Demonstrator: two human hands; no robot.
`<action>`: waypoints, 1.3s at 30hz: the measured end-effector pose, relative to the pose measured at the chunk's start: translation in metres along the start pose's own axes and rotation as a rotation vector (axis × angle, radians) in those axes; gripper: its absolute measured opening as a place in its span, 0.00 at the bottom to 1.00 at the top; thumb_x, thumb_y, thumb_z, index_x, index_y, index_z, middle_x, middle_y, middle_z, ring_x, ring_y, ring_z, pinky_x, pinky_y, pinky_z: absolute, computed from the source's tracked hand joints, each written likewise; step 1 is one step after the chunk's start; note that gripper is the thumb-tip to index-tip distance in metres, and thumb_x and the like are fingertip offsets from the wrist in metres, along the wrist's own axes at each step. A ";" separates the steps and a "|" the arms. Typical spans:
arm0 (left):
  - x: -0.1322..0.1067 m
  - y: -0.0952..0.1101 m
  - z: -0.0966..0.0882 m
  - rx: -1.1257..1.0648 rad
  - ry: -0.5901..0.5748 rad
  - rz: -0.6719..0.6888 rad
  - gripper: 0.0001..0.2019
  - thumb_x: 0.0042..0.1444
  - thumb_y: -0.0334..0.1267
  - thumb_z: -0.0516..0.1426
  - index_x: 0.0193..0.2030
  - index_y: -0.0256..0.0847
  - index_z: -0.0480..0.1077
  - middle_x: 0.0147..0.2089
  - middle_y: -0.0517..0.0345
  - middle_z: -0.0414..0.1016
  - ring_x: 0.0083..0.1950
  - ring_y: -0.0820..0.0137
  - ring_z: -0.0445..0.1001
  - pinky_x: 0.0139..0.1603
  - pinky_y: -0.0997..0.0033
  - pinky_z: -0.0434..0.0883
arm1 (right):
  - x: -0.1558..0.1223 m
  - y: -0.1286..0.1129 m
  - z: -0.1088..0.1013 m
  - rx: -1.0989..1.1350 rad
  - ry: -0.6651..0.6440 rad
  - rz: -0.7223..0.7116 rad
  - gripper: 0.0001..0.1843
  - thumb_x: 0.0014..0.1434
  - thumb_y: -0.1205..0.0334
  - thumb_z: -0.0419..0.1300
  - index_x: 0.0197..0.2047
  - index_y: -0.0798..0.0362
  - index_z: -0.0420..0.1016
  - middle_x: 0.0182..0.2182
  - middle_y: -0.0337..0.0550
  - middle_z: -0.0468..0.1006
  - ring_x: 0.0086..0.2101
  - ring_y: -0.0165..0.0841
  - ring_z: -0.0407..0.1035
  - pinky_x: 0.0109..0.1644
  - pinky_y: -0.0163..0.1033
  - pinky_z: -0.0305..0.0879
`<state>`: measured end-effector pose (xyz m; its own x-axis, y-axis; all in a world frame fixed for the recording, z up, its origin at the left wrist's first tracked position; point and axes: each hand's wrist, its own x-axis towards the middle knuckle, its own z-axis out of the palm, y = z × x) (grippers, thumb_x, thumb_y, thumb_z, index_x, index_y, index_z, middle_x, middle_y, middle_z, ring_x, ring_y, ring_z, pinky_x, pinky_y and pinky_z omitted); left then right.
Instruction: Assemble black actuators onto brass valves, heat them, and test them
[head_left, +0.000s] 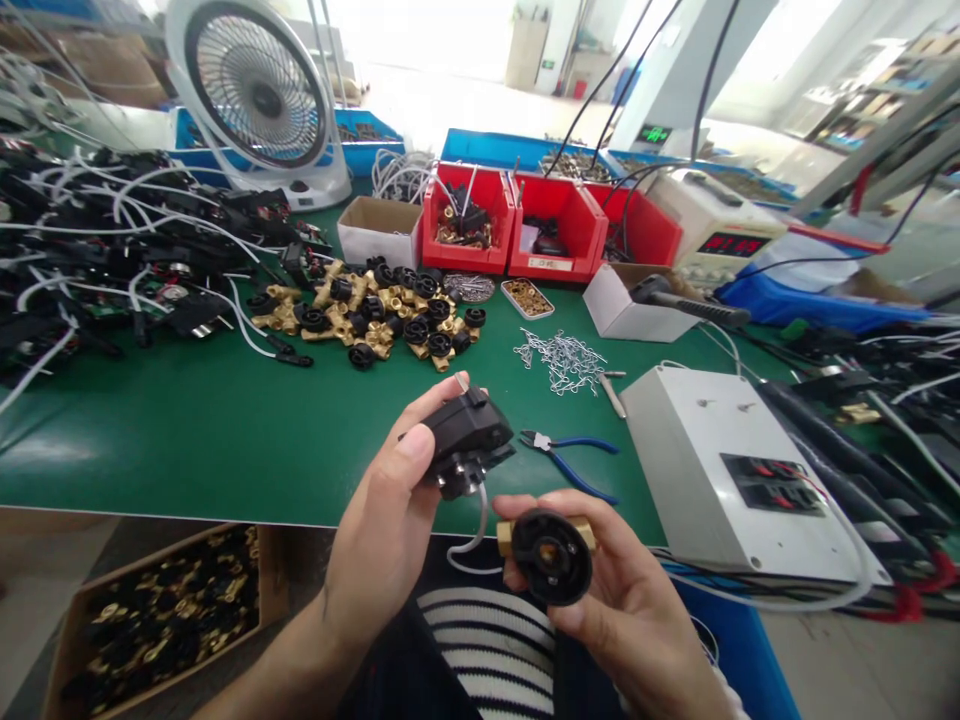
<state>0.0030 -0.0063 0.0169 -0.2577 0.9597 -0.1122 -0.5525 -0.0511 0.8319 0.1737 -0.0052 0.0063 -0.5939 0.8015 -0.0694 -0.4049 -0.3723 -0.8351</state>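
My left hand [386, 530] is closed around a black plastic actuator housing [469, 430], with a grey cable [480, 530] hanging from its underside. Just to the right and lower, my right hand [615, 580] grips a brass valve body [508, 538] with a round black cap [551, 557] on it. The cap's open face is turned toward me and shows a brass centre. The two parts are apart. Beyond them on the green table [262, 440] lie blue-handled cutting pliers [574, 455], a heap of wire clips [566, 355] and a pile of brass valve bodies with black caps [390, 310].
Black housings with white cables [135, 230] crowd the left, near a fan [262, 90]. Red bins [469, 250] stand at the back, beside a white box [634, 310]. A grey switch box [705, 430] sits on the right. Below left, a carton [274, 570] holds more brass parts.
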 end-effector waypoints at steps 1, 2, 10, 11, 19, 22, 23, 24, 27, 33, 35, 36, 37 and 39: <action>0.000 0.000 0.000 0.000 0.002 0.004 0.18 0.63 0.47 0.53 0.54 0.45 0.74 0.55 0.57 0.77 0.57 0.65 0.73 0.54 0.70 0.71 | 0.000 0.000 0.000 0.003 0.005 -0.005 0.20 0.57 0.65 0.69 0.52 0.38 0.75 0.53 0.37 0.77 0.42 0.24 0.74 0.48 0.28 0.69; -0.001 0.001 0.000 0.002 0.009 0.008 0.18 0.62 0.47 0.54 0.54 0.45 0.74 0.55 0.57 0.77 0.57 0.65 0.73 0.55 0.70 0.71 | 0.000 0.000 0.001 0.005 0.014 -0.008 0.20 0.58 0.65 0.69 0.52 0.38 0.75 0.54 0.37 0.77 0.42 0.24 0.74 0.48 0.27 0.69; 0.000 -0.001 -0.002 0.028 0.087 0.008 0.18 0.62 0.48 0.54 0.53 0.43 0.74 0.55 0.56 0.77 0.59 0.63 0.72 0.58 0.69 0.70 | 0.001 0.001 0.002 0.046 0.006 -0.032 0.21 0.55 0.66 0.70 0.51 0.43 0.75 0.52 0.41 0.78 0.40 0.25 0.75 0.46 0.29 0.69; 0.000 -0.002 -0.002 0.033 0.093 0.011 0.18 0.62 0.48 0.54 0.53 0.43 0.74 0.55 0.56 0.77 0.59 0.63 0.72 0.58 0.69 0.70 | 0.001 0.001 0.002 0.051 0.014 -0.032 0.21 0.55 0.66 0.71 0.51 0.44 0.75 0.52 0.42 0.79 0.40 0.25 0.75 0.46 0.30 0.69; -0.001 -0.001 -0.002 0.067 0.088 0.034 0.17 0.61 0.48 0.55 0.51 0.44 0.75 0.54 0.56 0.78 0.57 0.63 0.74 0.55 0.68 0.72 | 0.000 0.002 -0.002 0.063 0.062 -0.030 0.21 0.53 0.66 0.71 0.50 0.46 0.75 0.51 0.44 0.79 0.38 0.27 0.76 0.47 0.34 0.72; -0.001 -0.002 -0.001 0.054 0.077 0.050 0.17 0.61 0.48 0.55 0.51 0.43 0.75 0.54 0.55 0.77 0.57 0.62 0.73 0.56 0.67 0.72 | -0.003 0.003 -0.004 0.094 0.049 -0.008 0.23 0.53 0.63 0.72 0.52 0.46 0.75 0.45 0.44 0.81 0.35 0.27 0.76 0.42 0.32 0.72; -0.001 -0.002 0.000 0.048 0.069 0.053 0.18 0.60 0.48 0.55 0.51 0.43 0.75 0.54 0.55 0.77 0.57 0.61 0.73 0.56 0.66 0.72 | -0.005 0.004 -0.005 0.105 0.044 0.007 0.24 0.53 0.61 0.72 0.52 0.47 0.75 0.43 0.45 0.81 0.33 0.27 0.76 0.40 0.31 0.72; -0.001 -0.002 0.001 0.044 0.063 0.052 0.18 0.60 0.48 0.55 0.51 0.43 0.75 0.54 0.54 0.77 0.57 0.61 0.73 0.55 0.65 0.72 | -0.007 0.004 -0.005 0.115 0.049 0.025 0.24 0.53 0.59 0.72 0.52 0.47 0.74 0.41 0.45 0.82 0.32 0.27 0.76 0.38 0.31 0.72; -0.002 -0.002 0.002 0.056 0.057 0.034 0.18 0.61 0.48 0.55 0.52 0.42 0.74 0.54 0.54 0.77 0.57 0.60 0.73 0.56 0.63 0.72 | -0.011 0.006 -0.003 0.112 0.096 0.074 0.25 0.51 0.54 0.73 0.52 0.47 0.75 0.39 0.45 0.82 0.29 0.28 0.75 0.36 0.32 0.71; -0.010 -0.004 -0.001 0.270 -0.073 0.189 0.21 0.61 0.44 0.59 0.60 0.50 0.65 0.63 0.58 0.68 0.62 0.63 0.68 0.57 0.71 0.70 | -0.006 0.008 -0.003 0.007 0.201 0.030 0.25 0.50 0.49 0.72 0.49 0.48 0.76 0.37 0.47 0.81 0.26 0.29 0.71 0.33 0.35 0.69; -0.013 -0.005 -0.001 0.354 -0.115 0.256 0.26 0.58 0.39 0.62 0.62 0.52 0.62 0.65 0.58 0.65 0.64 0.62 0.66 0.58 0.71 0.70 | -0.005 0.009 -0.005 -0.006 0.219 -0.004 0.24 0.50 0.48 0.71 0.49 0.48 0.76 0.32 0.44 0.79 0.25 0.29 0.70 0.31 0.35 0.69; -0.014 -0.005 -0.001 0.389 -0.132 0.278 0.28 0.57 0.37 0.62 0.63 0.53 0.61 0.66 0.58 0.64 0.65 0.61 0.65 0.59 0.70 0.70 | -0.005 0.009 -0.006 -0.005 0.238 -0.012 0.24 0.51 0.48 0.71 0.48 0.48 0.77 0.30 0.42 0.77 0.24 0.29 0.69 0.31 0.35 0.68; -0.016 -0.006 -0.001 0.417 -0.148 0.289 0.30 0.56 0.35 0.63 0.64 0.54 0.60 0.67 0.58 0.62 0.65 0.61 0.64 0.60 0.69 0.70 | -0.005 0.010 -0.006 -0.003 0.263 -0.013 0.24 0.51 0.48 0.71 0.48 0.48 0.77 0.27 0.40 0.75 0.24 0.29 0.68 0.31 0.35 0.68; -0.018 -0.008 -0.001 0.454 -0.167 0.309 0.33 0.54 0.34 0.64 0.64 0.54 0.58 0.67 0.57 0.61 0.64 0.59 0.65 0.61 0.66 0.69 | -0.006 0.012 -0.008 -0.005 0.318 -0.001 0.25 0.50 0.48 0.71 0.49 0.49 0.76 0.24 0.38 0.72 0.24 0.29 0.67 0.32 0.35 0.68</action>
<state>0.0108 -0.0234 0.0116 -0.2042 0.9516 0.2295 -0.0660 -0.2473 0.9667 0.1781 -0.0110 -0.0077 -0.3463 0.9081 -0.2353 -0.4013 -0.3701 -0.8379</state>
